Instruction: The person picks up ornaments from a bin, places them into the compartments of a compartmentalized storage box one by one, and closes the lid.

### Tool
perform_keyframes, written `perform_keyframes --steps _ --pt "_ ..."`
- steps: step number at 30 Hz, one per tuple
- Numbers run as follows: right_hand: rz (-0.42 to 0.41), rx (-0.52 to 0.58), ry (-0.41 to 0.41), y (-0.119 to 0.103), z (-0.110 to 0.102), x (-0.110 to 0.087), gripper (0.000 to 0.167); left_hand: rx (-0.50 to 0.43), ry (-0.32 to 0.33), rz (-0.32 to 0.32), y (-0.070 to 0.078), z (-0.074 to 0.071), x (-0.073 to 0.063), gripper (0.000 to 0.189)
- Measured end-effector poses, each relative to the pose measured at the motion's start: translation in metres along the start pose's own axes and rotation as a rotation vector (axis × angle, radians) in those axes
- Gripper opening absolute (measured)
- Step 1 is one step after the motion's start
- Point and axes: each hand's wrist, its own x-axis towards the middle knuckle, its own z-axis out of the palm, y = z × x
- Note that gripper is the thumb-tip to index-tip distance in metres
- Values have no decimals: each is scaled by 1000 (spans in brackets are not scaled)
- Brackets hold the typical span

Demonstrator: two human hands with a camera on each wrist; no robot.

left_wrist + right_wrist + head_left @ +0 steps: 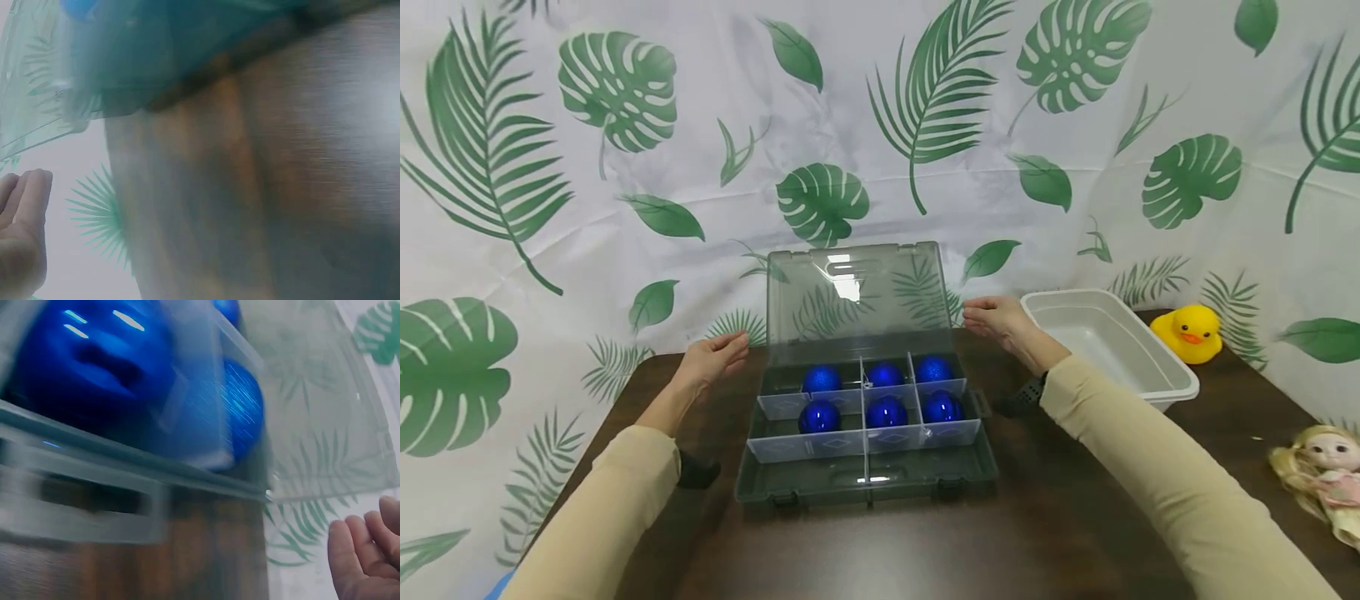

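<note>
Hands, left (715, 357) and right (1000, 323), flank organizer (865, 467) with grips apart; only head view shows both.

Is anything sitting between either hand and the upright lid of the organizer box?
Nothing visible. The left hand and right hand are open at either side of the raised clear lid, with only bare table between. The white tub lies right of the right hand, out of the way.

Both wrist views are motion-blurred, and the doll (1324, 482) is cut off by the head view's right edge.
</note>
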Motion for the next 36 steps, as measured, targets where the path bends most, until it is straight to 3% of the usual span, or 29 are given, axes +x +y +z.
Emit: perform_keyframes --steps 2,5,10,13,18,20,25,27,31,36 --pt "32 -52 11 -9 4 2 42 3 -18 -17 4 0 8 55" --pt "121 -166 41 -31 22 -14 46 13 -41 -39 7 1 17 55" --pt "173 -225 17 -35 38 -12 45 -8 -66 -70 7 1 29 56" --pt "166 -195 10 -22 34 5 45 -29 -91 -88 7 1 36 56" --pt "107 -54 -40 24 1 66 44 -63 -125 -84 12 5 49 55" --pt "103 -86 -17 25 -1 72 44 -88 -131 -82 14 6 54 55" --pt "136 -219 58 -24 32 23 46 -126 -135 -80 17 4 62 54" --pt "122 -193 56 -36 39 11 46 -146 -140 -70 18 2 63 53" --pt "94 -127 108 -50 47 -1 44 -171 -131 -49 23 -3 65 56" --pt "4 -197 178 -55 51 -4 44 -114 -105 -20 33 -8 61 71"
